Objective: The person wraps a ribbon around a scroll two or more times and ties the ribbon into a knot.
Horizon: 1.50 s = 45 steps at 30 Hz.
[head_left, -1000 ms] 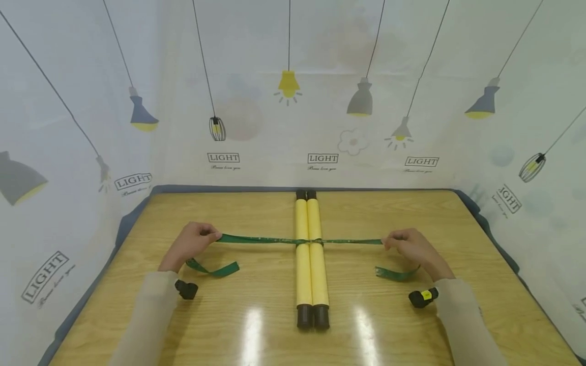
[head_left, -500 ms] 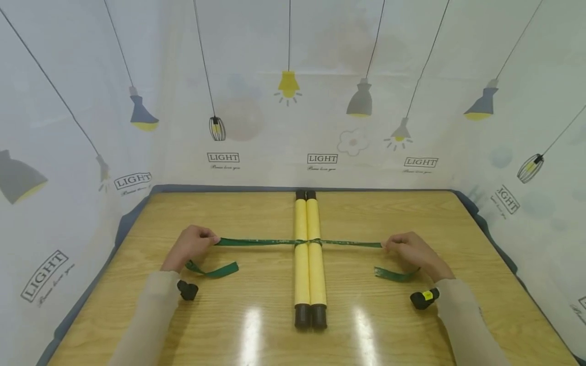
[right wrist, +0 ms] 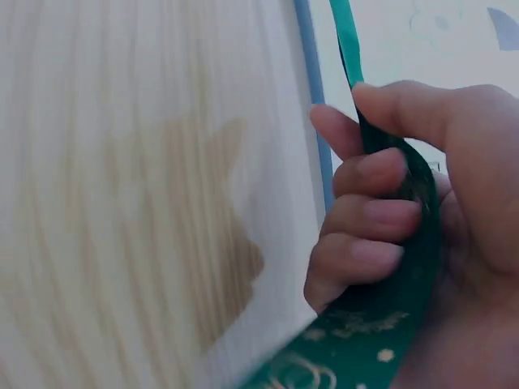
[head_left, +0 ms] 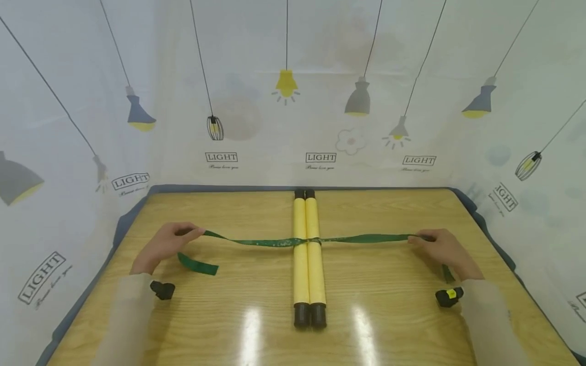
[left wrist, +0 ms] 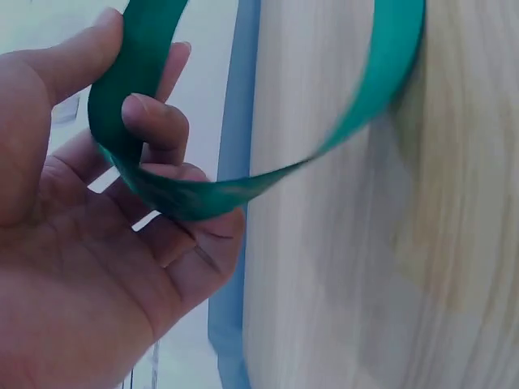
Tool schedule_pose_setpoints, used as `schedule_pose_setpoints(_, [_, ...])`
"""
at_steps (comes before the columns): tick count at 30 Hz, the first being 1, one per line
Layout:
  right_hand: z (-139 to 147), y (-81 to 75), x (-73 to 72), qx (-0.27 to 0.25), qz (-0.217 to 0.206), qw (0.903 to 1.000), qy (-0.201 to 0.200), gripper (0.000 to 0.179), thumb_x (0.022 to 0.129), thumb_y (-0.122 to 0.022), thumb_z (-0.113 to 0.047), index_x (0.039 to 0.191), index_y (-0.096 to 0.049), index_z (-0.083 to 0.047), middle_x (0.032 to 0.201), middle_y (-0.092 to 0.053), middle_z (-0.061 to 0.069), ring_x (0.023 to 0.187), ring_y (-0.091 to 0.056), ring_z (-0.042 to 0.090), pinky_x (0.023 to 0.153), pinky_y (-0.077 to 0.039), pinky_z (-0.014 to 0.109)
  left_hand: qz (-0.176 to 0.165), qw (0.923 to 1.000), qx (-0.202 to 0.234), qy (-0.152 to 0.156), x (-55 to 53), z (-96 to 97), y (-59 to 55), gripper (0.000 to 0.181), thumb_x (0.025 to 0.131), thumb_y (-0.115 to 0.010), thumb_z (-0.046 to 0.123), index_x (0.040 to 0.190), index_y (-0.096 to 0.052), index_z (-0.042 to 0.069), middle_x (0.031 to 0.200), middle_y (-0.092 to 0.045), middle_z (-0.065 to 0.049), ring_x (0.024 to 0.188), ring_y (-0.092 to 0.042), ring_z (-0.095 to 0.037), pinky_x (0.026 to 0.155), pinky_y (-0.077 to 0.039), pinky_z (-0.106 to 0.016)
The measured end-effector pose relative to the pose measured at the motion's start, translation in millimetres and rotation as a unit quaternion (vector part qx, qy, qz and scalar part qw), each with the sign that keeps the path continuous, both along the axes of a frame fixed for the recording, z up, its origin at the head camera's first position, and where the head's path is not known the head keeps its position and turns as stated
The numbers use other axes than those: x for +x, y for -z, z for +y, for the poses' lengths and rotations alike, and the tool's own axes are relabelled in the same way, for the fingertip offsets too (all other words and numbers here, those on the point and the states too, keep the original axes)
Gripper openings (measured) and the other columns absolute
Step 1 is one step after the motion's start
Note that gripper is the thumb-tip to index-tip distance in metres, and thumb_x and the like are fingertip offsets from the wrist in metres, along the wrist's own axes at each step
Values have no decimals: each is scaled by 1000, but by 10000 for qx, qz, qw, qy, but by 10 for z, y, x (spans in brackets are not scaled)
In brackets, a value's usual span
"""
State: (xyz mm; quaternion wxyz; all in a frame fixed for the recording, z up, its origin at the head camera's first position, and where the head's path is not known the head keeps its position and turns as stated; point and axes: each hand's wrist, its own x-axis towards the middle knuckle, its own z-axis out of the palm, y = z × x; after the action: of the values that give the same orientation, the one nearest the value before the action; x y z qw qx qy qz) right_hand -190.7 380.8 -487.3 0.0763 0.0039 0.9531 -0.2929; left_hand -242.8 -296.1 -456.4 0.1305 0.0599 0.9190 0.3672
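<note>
Two yellow sticks (head_left: 301,274) with black end caps lie side by side on the table, pointing away from me. A green ribbon (head_left: 265,243) with light print crosses them and is tied round their middle. Left of the sticks, my left hand (head_left: 169,244) holds one length of the ribbon, whose loose tail (head_left: 198,265) hangs below. My right hand (head_left: 444,249) pinches the other length between thumb and index finger, and its tail (head_left: 447,274) shows under the wrist. In the right wrist view the other fingers (right wrist: 369,215) curl against the ribbon.
The wooden table (head_left: 229,213) has a blue-grey edge (head_left: 302,189). White curtain-like walls (head_left: 256,127) printed with lamps stand round its back and sides. Small black wrist cameras (head_left: 163,290) sit by both sleeves.
Both hands have moved outward, away from the sticks. More ribbon now spans between them, and it sags and twists slightly at left. The tails have shifted outward; the sticks stay in place.
</note>
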Motion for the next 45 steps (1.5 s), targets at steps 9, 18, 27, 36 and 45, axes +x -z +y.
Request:
schedule_pose_setpoints(9, [170, -49, 32, 507, 347, 9976, 309, 50, 106, -52, -42, 131, -65, 0, 137, -57, 35, 126, -49, 58, 100, -43, 69, 503, 9986, -148, -25, 59, -200, -54, 39, 102, -64, 39, 127, -69, 9, 135, -62, -20, 125, -53, -41, 97, -47, -58])
schedule_pose_setpoints(18, [150, -126, 52, 743, 989, 9910, 506, 42, 104, -53, -25, 128, -60, 8, 134, -52, 43, 123, -44, 64, 100, -36, 74, 1110, 9922, -527, 230, 106, 376, -79, 25, 100, -67, 25, 116, -72, 6, 124, -65, -22, 110, -58, -40, 90, -51, -54])
schedule_pose_setpoints(27, [-40, -237, 64, 968, 442, 9910, 813, 52, 102, -55, -39, 117, -63, 10, 113, -68, 31, 97, -65, 46, 75, -53, 53, 959, 9940, -201, 486, 143, 1227, -99, 18, 101, -66, 32, 104, -73, 15, 95, -67, -5, 81, -57, -18, 72, -48, -36])
schedule_pose_setpoints(36, [-92, -221, -28, 1058, -863, 9830, 1230, 81, 101, -40, -66, 100, -69, 10, 104, -66, 33, 80, -65, 38, 59, -51, 44, 708, 9934, 39, 907, 140, 1865, 28, 24, 98, -71, 33, 111, -74, 13, 84, -64, -4, 68, -55, -17, 61, -46, -32])
schedule_pose_setpoints(45, [-155, -119, -108, 1152, -1033, 9763, 1513, 69, 101, -47, -61, 88, -66, 4, 81, -60, 19, 72, -55, 31, 60, -45, 41, 561, 9923, -92, 1102, 187, 2046, 151, 19, 96, -74, 33, 102, -77, 16, 84, -67, -1, 72, -58, -15, 63, -47, -31])
